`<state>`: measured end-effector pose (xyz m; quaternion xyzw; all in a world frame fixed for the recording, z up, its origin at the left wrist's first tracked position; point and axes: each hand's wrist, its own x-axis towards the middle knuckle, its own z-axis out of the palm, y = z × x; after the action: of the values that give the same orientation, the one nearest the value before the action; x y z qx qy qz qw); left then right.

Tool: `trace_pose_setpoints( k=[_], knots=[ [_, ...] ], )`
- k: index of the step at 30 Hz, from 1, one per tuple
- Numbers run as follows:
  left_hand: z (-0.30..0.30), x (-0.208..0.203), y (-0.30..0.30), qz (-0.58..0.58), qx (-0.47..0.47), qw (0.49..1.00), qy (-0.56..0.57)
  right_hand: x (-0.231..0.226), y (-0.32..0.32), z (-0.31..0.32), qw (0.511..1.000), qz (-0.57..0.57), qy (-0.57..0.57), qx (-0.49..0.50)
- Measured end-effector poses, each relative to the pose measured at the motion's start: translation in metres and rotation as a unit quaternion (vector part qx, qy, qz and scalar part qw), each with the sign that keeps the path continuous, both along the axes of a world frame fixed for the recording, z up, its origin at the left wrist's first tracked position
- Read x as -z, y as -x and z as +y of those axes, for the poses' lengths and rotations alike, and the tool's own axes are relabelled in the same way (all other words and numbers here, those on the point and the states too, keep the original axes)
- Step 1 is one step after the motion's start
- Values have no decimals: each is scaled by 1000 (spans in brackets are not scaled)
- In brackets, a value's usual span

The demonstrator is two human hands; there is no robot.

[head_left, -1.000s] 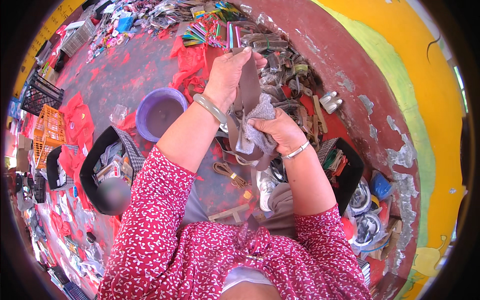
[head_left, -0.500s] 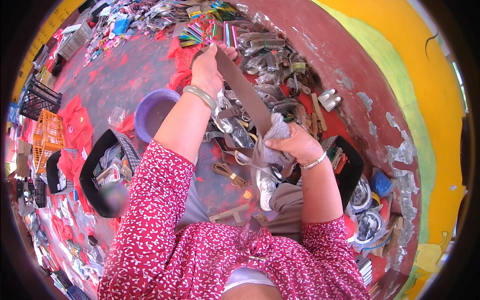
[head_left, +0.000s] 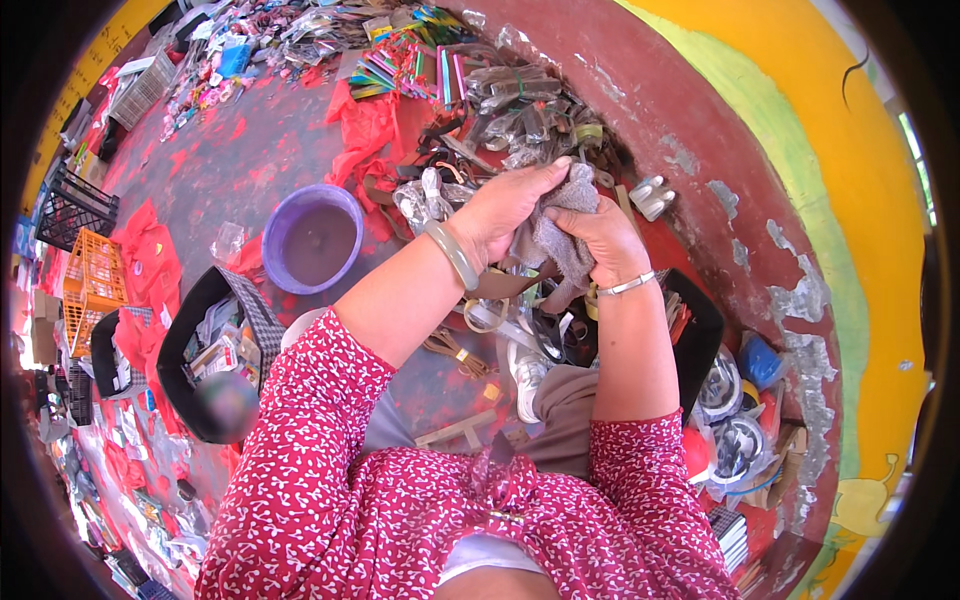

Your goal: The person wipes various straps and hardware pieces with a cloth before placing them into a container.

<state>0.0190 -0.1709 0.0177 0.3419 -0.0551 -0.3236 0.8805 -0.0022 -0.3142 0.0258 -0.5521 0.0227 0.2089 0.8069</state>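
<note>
My hands are together above a heap of goods in front of me. In my right hand (head_left: 608,238) is a grey fluffy cloth (head_left: 566,240), bunched under the thumb. My left hand (head_left: 508,208) is closed right against the cloth, its thumb at the cloth's upper edge. A flat brown strap (head_left: 505,284), like a belt, hangs below the hands in a curve. The cloth and my fingers hide where the strap is gripped.
A purple basin (head_left: 313,240) with murky water stands at the left. Near it is a black-rimmed box (head_left: 190,345) of small packages. Bundled straps in plastic (head_left: 515,90) lie ahead. A peeling red wall (head_left: 700,190) runs along the right.
My left hand has come down and right from the strap's raised far end to the cloth. The strap, stretched between my hands before, now hangs slack. My right hand has moved slightly up.
</note>
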Motion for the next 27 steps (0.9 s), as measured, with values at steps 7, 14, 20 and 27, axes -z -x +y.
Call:
trace_pose_setpoints(
  k=[7,14,20,27],
  knots=[
    [9,-6,-2,-176,-145,969,-100,-4,5,16,997,37,-68,-28],
    [27,-3,-24,-138,-230,959,-93,14,26,39,983,98,-103,-116],
    [47,-5,-40,-122,-297,937,-138,10,34,37,989,49,31,-134],
    [75,11,-72,-53,-383,920,-64,10,42,10,971,24,176,-162]
  ],
)
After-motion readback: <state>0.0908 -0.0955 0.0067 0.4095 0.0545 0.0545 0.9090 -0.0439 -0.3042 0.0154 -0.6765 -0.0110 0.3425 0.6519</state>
